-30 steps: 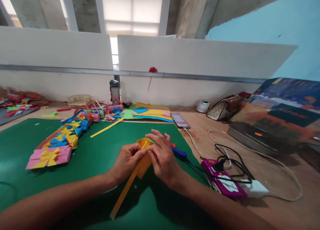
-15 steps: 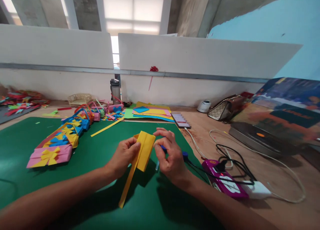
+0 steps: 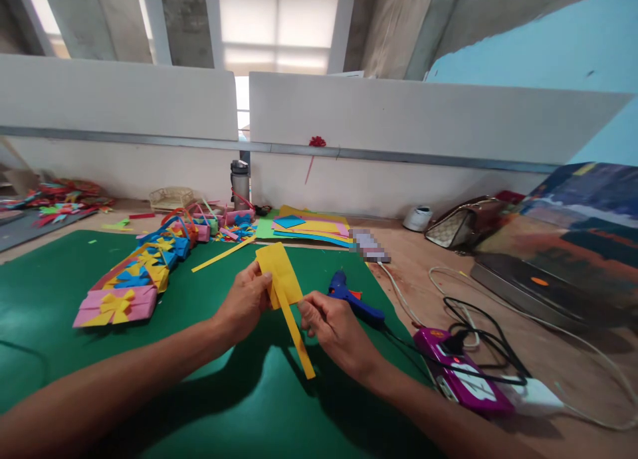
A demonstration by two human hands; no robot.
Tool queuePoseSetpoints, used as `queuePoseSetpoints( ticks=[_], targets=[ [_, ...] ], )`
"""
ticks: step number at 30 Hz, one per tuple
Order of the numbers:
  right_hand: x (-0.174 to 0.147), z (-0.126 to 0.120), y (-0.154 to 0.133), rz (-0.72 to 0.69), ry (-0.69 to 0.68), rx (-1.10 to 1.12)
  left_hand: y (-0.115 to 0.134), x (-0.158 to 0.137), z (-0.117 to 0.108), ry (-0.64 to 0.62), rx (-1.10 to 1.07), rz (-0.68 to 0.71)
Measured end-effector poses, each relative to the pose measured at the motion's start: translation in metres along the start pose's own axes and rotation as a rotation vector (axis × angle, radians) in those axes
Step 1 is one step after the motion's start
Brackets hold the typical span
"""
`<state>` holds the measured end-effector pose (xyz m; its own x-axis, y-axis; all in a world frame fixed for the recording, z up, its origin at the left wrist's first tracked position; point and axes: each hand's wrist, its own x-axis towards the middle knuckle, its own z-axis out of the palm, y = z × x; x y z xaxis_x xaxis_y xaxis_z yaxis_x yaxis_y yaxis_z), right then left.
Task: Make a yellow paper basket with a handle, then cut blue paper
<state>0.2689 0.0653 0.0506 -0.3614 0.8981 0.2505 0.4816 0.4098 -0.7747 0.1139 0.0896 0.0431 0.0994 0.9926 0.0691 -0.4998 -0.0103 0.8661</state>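
A flat yellow folded paper piece [image 3: 282,270] with a narrow yellow paper strip [image 3: 299,346] hanging from it is held up above the green mat. My left hand [image 3: 244,303] grips its left edge, thumb on the front face and fingers behind. At the lower right corner, the curled fingertips of my right hand [image 3: 331,326] pinch the paper's edge. Just beyond my right hand lies a blue glue gun [image 3: 353,299] on the mat. To the left stands a row of small folded paper baskets, the nearest a pink basket [image 3: 117,305] with a yellow bow.
Coloured paper sheets [image 3: 319,228] are stacked at the mat's [image 3: 199,406] far edge, near a phone [image 3: 369,246] and a bottle [image 3: 240,186]. A loose yellow strip [image 3: 222,254] lies on the mat. To the right are a purple power strip [image 3: 461,372], tangled cables and a dark case [image 3: 523,289].
The yellow paper piece has been turned, so its strip now slants down to the right. My right hand has moved lower, onto the paper's corner, uncovering the glue gun.
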Motion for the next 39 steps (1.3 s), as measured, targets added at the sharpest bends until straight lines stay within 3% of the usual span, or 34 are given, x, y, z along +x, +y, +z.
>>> queuePoseSetpoints(
  ticks=[6,10,26,33,35,39],
  targets=[
    [0.0,0.009,0.002,0.167,-0.062,0.115,-0.002,-0.002,0.001,-0.013,0.025,-0.004],
    [-0.001,0.012,0.003,0.208,-0.085,0.141,-0.002,-0.004,0.003,-0.018,-0.003,-0.021],
    [-0.005,0.016,0.005,0.143,-0.076,0.0,-0.006,-0.005,0.006,-0.044,-0.05,-0.031],
    [-0.007,0.007,-0.004,0.017,-0.118,-0.241,-0.004,-0.007,0.005,-0.068,0.023,0.002],
    [-0.009,-0.003,-0.011,-0.09,-0.043,-0.292,-0.002,-0.009,0.005,-0.108,0.081,0.001],
    [-0.009,-0.024,-0.026,-0.287,0.265,-0.219,0.002,-0.02,0.008,-0.267,0.205,-0.068]
  ],
)
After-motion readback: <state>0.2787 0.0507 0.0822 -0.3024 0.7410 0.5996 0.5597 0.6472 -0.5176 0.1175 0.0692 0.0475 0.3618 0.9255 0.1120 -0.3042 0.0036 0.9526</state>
